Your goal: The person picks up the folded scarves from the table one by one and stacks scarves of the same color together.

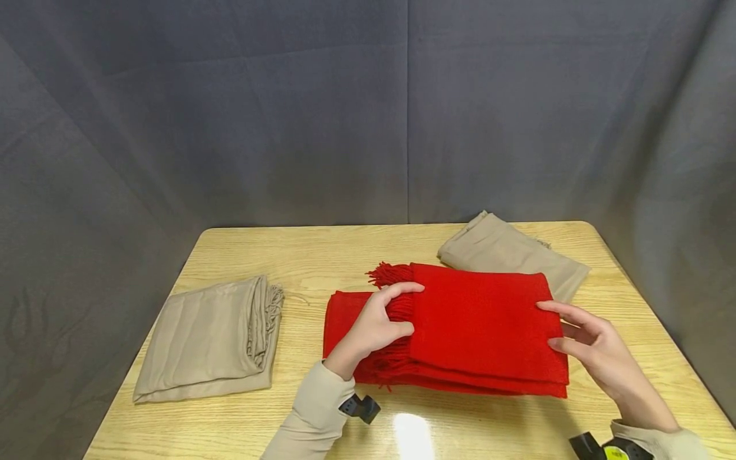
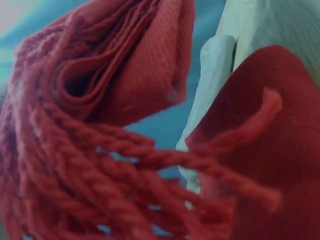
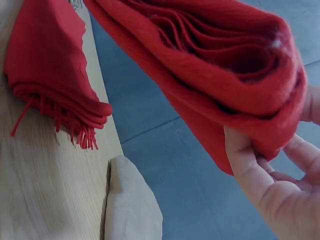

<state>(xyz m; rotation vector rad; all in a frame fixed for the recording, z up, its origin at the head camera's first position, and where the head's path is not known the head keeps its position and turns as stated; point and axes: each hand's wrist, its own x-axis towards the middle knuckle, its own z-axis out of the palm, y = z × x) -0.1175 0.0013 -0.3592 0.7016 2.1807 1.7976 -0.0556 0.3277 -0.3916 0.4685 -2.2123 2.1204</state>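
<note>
A folded red scarf [image 1: 483,319] spans the space between both hands over the right half of the table, its fringe [image 1: 393,275] at the left end. My left hand [image 1: 374,326] grips that fringed end, forefinger and thumb spread along its upper side, the other fingers hidden. At the opposite end, my right hand [image 1: 600,354] pinches the folded edge. The right wrist view shows its fingers [image 3: 245,160] curled under the rolled layers. Another folded red fringed cloth [image 1: 345,316] lies on the table, partly covered by the held scarf in the head view.
To the left lies a folded beige fringed cloth [image 1: 201,345]. A second beige cloth [image 1: 512,246] lies at the back right, overlapped by the red scarf in the head view. Grey curtains [image 1: 322,115] stand behind and beside the wooden table [image 1: 310,243].
</note>
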